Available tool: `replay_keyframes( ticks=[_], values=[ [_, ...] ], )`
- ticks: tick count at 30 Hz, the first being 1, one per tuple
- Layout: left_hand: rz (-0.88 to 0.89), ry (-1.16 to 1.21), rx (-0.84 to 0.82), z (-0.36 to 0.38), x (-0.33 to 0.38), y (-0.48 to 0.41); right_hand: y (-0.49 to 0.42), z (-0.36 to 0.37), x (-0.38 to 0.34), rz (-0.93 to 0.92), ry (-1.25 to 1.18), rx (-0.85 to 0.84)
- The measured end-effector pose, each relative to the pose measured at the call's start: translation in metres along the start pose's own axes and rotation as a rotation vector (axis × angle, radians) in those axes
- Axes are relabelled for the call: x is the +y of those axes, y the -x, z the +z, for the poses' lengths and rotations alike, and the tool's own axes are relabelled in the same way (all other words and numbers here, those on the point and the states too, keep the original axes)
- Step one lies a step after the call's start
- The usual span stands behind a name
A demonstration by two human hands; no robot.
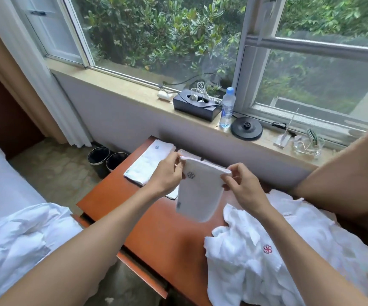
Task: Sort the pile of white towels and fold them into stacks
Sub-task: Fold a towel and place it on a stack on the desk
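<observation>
A small white towel (197,195) with a grey flower logo hangs folded in the air above the orange-brown table (156,219). My left hand (167,173) pinches its upper left corner and my right hand (242,184) pinches its upper right corner. On the far left part of the table lies a folded white towel (147,162) with a blue logo, with more folded pieces partly hidden behind the held towel. A crumpled pile of white towels (278,250), one showing a red flower logo, covers the table's right side.
The windowsill (134,91) behind the table carries a black box (195,104), a water bottle (227,109), a kettle base (246,128) and glassware (306,144). Two black bins (106,160) stand on the floor at the left. White bedding (15,235) lies at the lower left.
</observation>
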State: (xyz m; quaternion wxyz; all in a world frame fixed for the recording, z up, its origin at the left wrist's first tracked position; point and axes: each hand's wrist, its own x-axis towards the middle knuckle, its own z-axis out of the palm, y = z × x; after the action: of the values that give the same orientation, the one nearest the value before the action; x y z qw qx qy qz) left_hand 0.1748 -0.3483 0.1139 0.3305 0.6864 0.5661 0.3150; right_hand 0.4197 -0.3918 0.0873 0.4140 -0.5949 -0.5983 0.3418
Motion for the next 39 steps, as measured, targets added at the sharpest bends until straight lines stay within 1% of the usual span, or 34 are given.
replay_keyframes(
  ticks=[3,7,11,14,17,21,24,27,30,34,37,39],
  values=[
    [-0.065,0.098,-0.045,0.001,-0.014,-0.017,-0.010,0.009,0.009,0.056,-0.002,-0.008],
    [-0.091,0.064,-0.148,-0.001,-0.040,-0.053,-0.035,0.029,0.024,0.110,0.049,0.021],
    [-0.024,0.089,-0.302,-0.002,-0.071,-0.095,-0.058,0.051,0.037,0.168,0.085,0.066],
    [0.048,0.093,-0.403,-0.006,-0.088,-0.129,-0.072,0.061,0.042,0.184,0.134,0.136],
    [0.071,0.141,-0.466,-0.007,-0.102,-0.155,-0.082,0.072,0.043,0.204,0.062,0.189],
    [0.040,0.215,-0.487,0.006,-0.109,-0.181,-0.092,0.087,0.050,0.258,0.033,0.275],
    [0.013,0.214,-0.458,0.020,-0.117,-0.197,-0.101,0.095,0.061,0.296,0.009,0.337],
    [-0.008,0.176,-0.436,0.042,-0.124,-0.221,-0.124,0.093,0.081,0.356,0.012,0.331],
    [0.014,0.169,-0.428,0.070,-0.134,-0.254,-0.157,0.088,0.107,0.381,0.036,0.353],
    [-0.051,0.183,-0.418,0.112,-0.172,-0.279,-0.180,0.107,0.155,0.427,-0.031,0.370],
    [-0.103,0.243,-0.418,0.145,-0.197,-0.294,-0.194,0.117,0.194,0.537,-0.112,0.351],
    [-0.156,0.283,-0.410,0.162,-0.211,-0.305,-0.200,0.121,0.217,0.624,-0.147,0.297]
  ],
)
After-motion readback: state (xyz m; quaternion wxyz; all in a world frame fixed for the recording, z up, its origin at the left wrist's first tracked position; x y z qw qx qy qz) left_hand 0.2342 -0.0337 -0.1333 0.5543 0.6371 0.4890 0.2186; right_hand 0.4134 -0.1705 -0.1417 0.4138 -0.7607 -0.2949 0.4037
